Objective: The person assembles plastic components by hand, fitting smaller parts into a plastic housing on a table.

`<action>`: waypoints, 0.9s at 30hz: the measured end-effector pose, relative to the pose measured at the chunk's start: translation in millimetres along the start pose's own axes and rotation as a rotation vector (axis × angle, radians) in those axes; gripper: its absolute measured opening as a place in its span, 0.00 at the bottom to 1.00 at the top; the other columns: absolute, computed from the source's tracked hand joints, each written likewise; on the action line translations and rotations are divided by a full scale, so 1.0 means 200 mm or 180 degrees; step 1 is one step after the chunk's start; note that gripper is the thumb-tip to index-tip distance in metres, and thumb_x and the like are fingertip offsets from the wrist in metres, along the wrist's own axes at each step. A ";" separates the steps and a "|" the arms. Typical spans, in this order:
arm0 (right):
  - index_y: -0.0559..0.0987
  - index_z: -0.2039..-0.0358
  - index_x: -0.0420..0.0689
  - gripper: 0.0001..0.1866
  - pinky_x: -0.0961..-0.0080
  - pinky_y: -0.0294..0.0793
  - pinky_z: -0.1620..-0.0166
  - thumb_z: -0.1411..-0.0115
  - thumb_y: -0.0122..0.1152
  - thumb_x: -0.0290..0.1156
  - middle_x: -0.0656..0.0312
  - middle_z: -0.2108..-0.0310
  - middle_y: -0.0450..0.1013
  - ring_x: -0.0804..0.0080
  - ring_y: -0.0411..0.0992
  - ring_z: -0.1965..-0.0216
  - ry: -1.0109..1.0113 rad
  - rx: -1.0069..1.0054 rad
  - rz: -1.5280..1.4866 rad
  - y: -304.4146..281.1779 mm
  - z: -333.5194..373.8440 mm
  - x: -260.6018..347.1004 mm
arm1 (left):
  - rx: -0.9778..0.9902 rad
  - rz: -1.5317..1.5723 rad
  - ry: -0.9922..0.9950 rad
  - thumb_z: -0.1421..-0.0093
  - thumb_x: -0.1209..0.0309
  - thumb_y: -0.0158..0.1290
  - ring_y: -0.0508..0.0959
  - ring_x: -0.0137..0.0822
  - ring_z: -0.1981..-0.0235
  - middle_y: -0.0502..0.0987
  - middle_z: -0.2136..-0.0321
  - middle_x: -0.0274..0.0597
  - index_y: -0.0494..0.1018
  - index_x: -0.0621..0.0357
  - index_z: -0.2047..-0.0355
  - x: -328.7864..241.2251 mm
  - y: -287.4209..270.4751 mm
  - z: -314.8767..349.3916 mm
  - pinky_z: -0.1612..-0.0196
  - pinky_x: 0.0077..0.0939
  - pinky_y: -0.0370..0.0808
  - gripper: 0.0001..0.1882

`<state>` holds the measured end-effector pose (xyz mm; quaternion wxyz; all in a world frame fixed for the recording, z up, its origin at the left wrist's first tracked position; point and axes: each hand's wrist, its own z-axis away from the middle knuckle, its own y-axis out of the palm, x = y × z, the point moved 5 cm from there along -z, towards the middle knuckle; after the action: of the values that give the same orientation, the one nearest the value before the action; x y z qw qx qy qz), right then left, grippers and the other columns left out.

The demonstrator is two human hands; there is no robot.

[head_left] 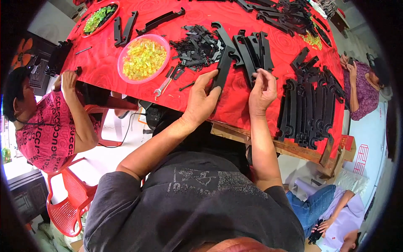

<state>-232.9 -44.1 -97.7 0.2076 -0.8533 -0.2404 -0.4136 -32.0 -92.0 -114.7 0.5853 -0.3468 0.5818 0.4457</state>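
A: How do the hands stand?

B: The left grip pinches the near end of a black bar between thumb and fingers. The right grip has its fingertips drawn together at the near end of the neighbouring bars; whether it truly pinches one, B cannot tell.

A: Where is the bar, and how would it handle?

B: Over the red tabletop, between the small black parts and those neighbours. It looks like moulded plastic: probably light, stiff, slightly slick. The plain straight length seems the safest hold; the hooked far end might chip.

A: Farther out?

B: A wrench and a pink bowl of yellow pieces sit leftward, stacked bars rightward.

A: Any writing?

B: None legible on the bars. The wearer's dark shirt has a faded print, a co-worker's pink shirt dark lettering, the white panel red characters.
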 end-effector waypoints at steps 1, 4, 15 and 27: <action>0.78 0.58 0.38 0.07 0.80 0.76 0.64 0.34 0.54 0.21 0.58 0.61 0.76 0.74 0.77 0.66 0.0008 0.0011 0.0004 0.00 0.02 0.02 | -0.0021 -0.0362 0.0358 0.41 0.77 0.53 0.79 0.39 0.54 0.75 0.52 0.51 0.67 0.67 0.42 -0.01 -0.02 0.00 0.55 0.28 0.76 0.25; 0.76 0.53 0.35 0.10 0.78 0.79 0.58 0.32 0.51 0.22 0.57 0.59 0.78 0.71 0.79 0.62 0.1021 0.0781 -0.0960 0.07 0.14 0.04 | -0.0110 -0.0916 0.0811 0.42 0.79 0.55 0.78 0.35 0.56 0.76 0.52 0.47 0.66 0.65 0.41 -0.02 -0.04 0.03 0.53 0.26 0.75 0.27; 0.72 0.42 0.38 0.19 0.76 0.75 0.48 0.32 0.55 0.27 0.58 0.51 0.75 0.73 0.74 0.50 0.1954 0.1402 -0.1988 0.12 0.25 0.05 | 0.0222 0.0638 0.0059 0.38 0.79 0.51 0.80 0.32 0.60 0.78 0.55 0.51 0.66 0.67 0.46 -0.02 0.00 0.06 0.56 0.25 0.76 0.19; 0.65 0.37 0.37 0.25 0.74 0.73 0.44 0.33 0.58 0.28 0.57 0.48 0.74 0.71 0.74 0.48 0.2382 0.1325 -0.2831 0.11 0.23 0.01 | 0.1185 0.2264 -0.1273 0.28 0.66 0.35 0.82 0.36 0.71 0.79 0.63 0.54 0.65 0.64 0.47 0.03 0.08 0.12 0.73 0.20 0.77 0.17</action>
<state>-190.6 -34.9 -126.1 0.2477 -0.4099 -0.5598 -0.6762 -38.5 -63.0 -116.4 0.5491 0.0791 0.6106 0.5652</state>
